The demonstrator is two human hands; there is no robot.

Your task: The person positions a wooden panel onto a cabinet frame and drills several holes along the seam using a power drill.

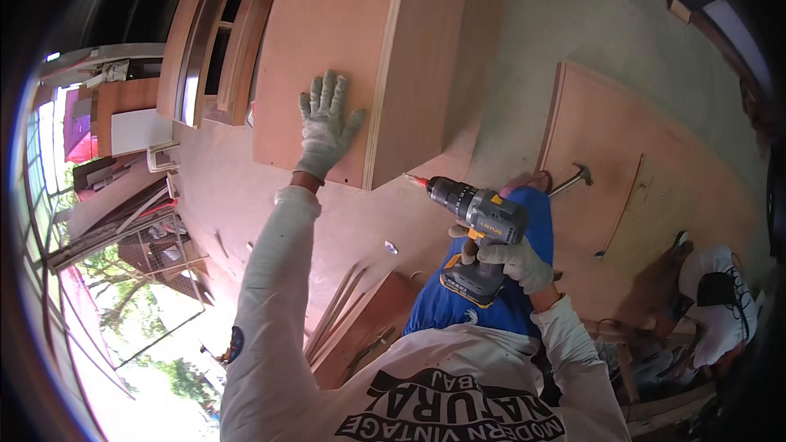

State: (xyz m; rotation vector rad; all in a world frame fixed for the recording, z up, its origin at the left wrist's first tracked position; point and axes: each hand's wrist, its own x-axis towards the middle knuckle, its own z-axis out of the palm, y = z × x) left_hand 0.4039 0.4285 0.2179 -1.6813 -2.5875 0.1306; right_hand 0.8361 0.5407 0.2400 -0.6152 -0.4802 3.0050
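Observation:
My left hand, in a pale work glove, lies flat with its fingers spread on the top face of a large plywood box. In my gloved right hand is a grey cordless drill, gripped round its handle. Its red-tipped bit points left toward the box's near corner, apart from the wood. Small dark holes show along the box's near edge. Whether a finger rests on the trigger I cannot tell.
A hammer shows beside my knee, by a large plywood sheet on the right. Another person crouches at the lower right. Wood strips lie near my left side. More wooden frames stand at the far left.

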